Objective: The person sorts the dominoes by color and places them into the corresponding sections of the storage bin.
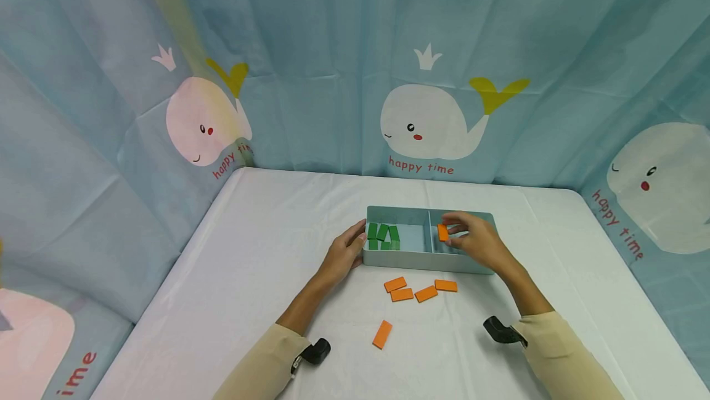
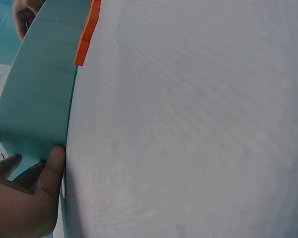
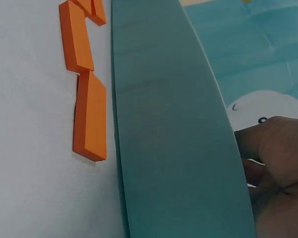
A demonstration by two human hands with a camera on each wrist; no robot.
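Note:
A long blue-green two-compartment box [image 1: 399, 258] lies on the white table. My left hand [image 1: 340, 256] is at its left end; in the left wrist view the fingertips [image 2: 54, 156] rest against the end wall. Over the right compartment, my right hand [image 1: 477, 240] pinches an orange block [image 1: 442, 232] between thumb and fingers. The right wrist view shows this hand behind the box's long wall [image 3: 174, 124], which hides the block. Several green blocks [image 1: 383, 232] lie at the left side of the left compartment.
In front of the box lie several orange blocks, among them one at the right [image 1: 446, 286] and one farther left [image 1: 395, 284]. Another orange block [image 1: 382, 334] lies apart, nearer the person. A blue curtain [image 1: 322, 122] with whale prints hangs behind the table.

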